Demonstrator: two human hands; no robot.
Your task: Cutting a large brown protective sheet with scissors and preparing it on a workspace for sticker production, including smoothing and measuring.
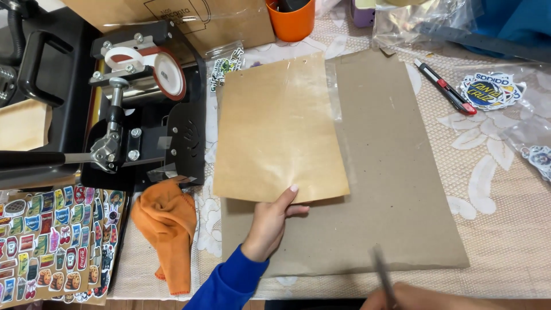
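My left hand (271, 224), in a blue sleeve, pinches the near edge of a tan sheet of paper (278, 129) with the thumb on top. The sheet lies over a large grey cardboard board (396, 178) on the table. At the bottom edge of the view, my right hand (413, 298) grips a thin dark tool (381, 275) that is blurred; what kind of tool it is I cannot tell. That tool points up over the board's near edge.
A black mug heat press (143, 109) stands at the left, with an orange cloth (169, 229) in front of it. A sticker sheet (54, 241) lies bottom left. A red-black utility knife (445, 86), sticker packs (493, 90) and an orange cup (291, 20) sit at the back.
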